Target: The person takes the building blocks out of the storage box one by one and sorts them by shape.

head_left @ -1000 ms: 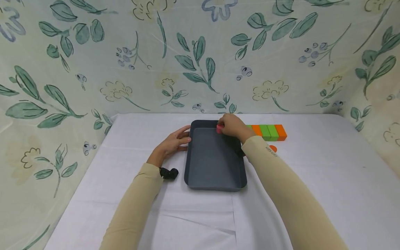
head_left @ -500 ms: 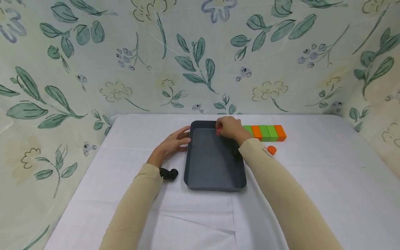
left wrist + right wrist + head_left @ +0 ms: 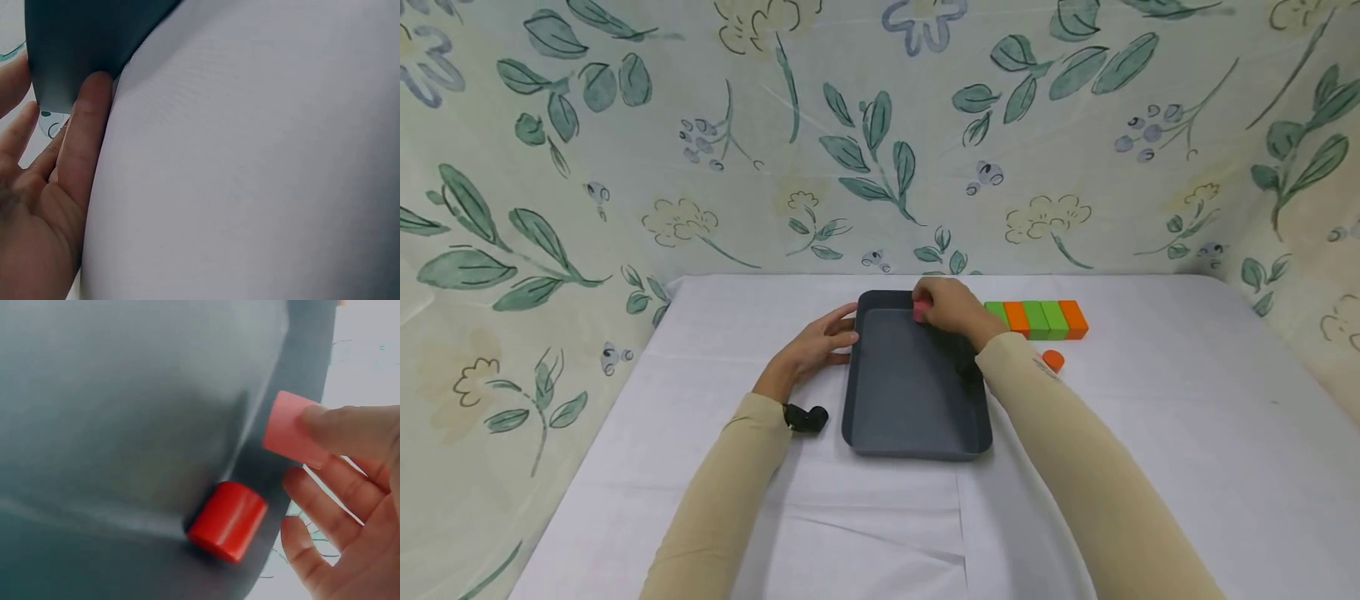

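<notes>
Right hand [image 3: 951, 307] pinches a pink block [image 3: 289, 430] above the tray [image 3: 910, 392] corner, left hand [image 3: 816, 343] flat-fingered bracing the tray wall, so a sloppy drop probably knocks the red cylinder [image 3: 228, 519] rolling.

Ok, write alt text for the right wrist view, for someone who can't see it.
The right hand pinches a pink block over the far corner of a dark grey tray. A red cylinder lies on its side in that corner against the tray wall, just below the pink block and apart from it.
</notes>
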